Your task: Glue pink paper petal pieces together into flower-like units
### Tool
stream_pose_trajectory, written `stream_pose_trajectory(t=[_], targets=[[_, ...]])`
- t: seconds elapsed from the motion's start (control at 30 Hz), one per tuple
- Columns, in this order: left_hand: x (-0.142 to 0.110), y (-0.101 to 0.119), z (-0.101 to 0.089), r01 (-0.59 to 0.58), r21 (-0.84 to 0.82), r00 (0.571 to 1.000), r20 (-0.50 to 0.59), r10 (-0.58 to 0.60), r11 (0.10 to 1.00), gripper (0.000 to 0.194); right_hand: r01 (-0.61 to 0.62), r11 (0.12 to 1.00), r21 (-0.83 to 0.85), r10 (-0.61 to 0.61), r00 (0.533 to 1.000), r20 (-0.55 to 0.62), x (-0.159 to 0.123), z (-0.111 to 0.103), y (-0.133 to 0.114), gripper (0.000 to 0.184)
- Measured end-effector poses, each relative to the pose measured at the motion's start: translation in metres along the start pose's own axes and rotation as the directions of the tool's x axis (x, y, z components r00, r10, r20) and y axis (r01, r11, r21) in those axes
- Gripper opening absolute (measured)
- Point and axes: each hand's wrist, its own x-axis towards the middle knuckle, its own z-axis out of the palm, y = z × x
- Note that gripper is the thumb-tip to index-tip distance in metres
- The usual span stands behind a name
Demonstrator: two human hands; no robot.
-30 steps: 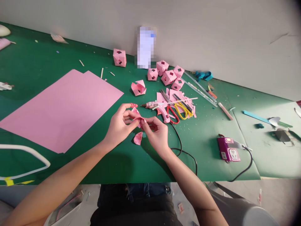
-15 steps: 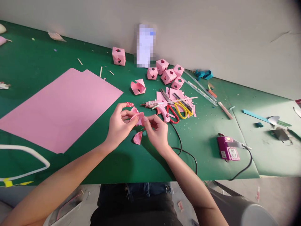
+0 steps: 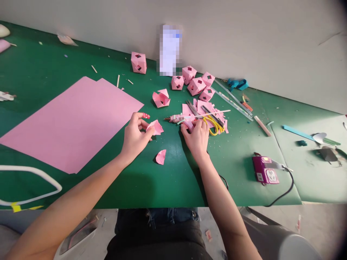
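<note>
My left hand (image 3: pixel 137 135) pinches a folded pink paper piece (image 3: pixel 155 128) between thumb and fingers, just above the green table. A red patterned wrap covers one of its fingertips. My right hand (image 3: pixel 196 139) is closed over the handle of a pink hot glue gun (image 3: pixel 183 118), which lies with its nozzle to the left and a glue stick out of its back. The hand hides most of the handle. Nearer to me lies a small folded pink paper piece (image 3: pixel 161 157). Beyond the glue gun's nozzle stands a partly assembled pink paper shape (image 3: pixel 161 99).
Several pink paper polyhedra (image 3: pixel 196 86) cluster before a blurred upright screen (image 3: pixel 170 50). Yellow-handled scissors (image 3: pixel 214 126) lie on paper scraps right of the glue gun. A large pink sheet (image 3: pixel 73 126) covers the left side; a purple power socket (image 3: pixel 265 169) sits at right.
My right hand has let go of the paper and moved right onto the glue gun's handle. My left hand keeps hold of the folded paper piece, now tilted differently.
</note>
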Motion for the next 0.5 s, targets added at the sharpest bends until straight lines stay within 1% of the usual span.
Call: stream_pose_trajectory(t=[0.03,0.1,0.17,0.2,0.27,0.33,0.4,0.5], targets=[[0.001,0.000,0.000,0.010,-0.001,1.000,-0.009,-0.010,1.000,0.032,0.005,1.000,0.013,-0.005,1.000,-0.008,0.001,-0.002,0.001,0.027],[0.002,0.001,-0.001,0.027,-0.007,0.999,-0.025,-0.027,1.000,0.029,0.015,0.997,0.069,-0.013,0.999,-0.040,0.000,-0.008,0.001,0.025],[0.003,0.001,-0.002,0.041,-0.022,0.999,-0.018,-0.042,0.999,0.025,0.011,0.982,0.187,0.003,0.997,-0.075,-0.003,-0.018,-0.003,0.026],[0.003,0.000,-0.003,0.049,-0.031,0.999,-0.003,-0.049,0.998,0.023,-0.002,0.964,0.267,0.025,0.996,-0.083,-0.005,-0.024,-0.005,0.028],[0.003,0.000,-0.004,0.059,-0.043,0.998,0.026,-0.058,0.997,0.020,-0.058,0.908,0.415,0.092,0.994,-0.062,-0.010,-0.034,-0.012,0.034],[0.002,0.000,-0.005,0.054,-0.047,0.998,0.040,-0.052,0.997,0.016,-0.110,0.862,0.495,0.149,0.988,-0.041,-0.014,-0.042,-0.018,0.041],[0.002,0.000,-0.005,0.041,-0.044,0.999,0.034,-0.039,0.998,0.013,-0.136,0.858,0.495,0.170,0.985,-0.024,-0.017,-0.045,-0.023,0.046],[0.001,0.002,-0.006,0.032,-0.043,0.999,0.022,-0.031,0.999,0.011,-0.120,0.899,0.421,0.138,0.990,-0.013,-0.019,-0.046,-0.025,0.042]])
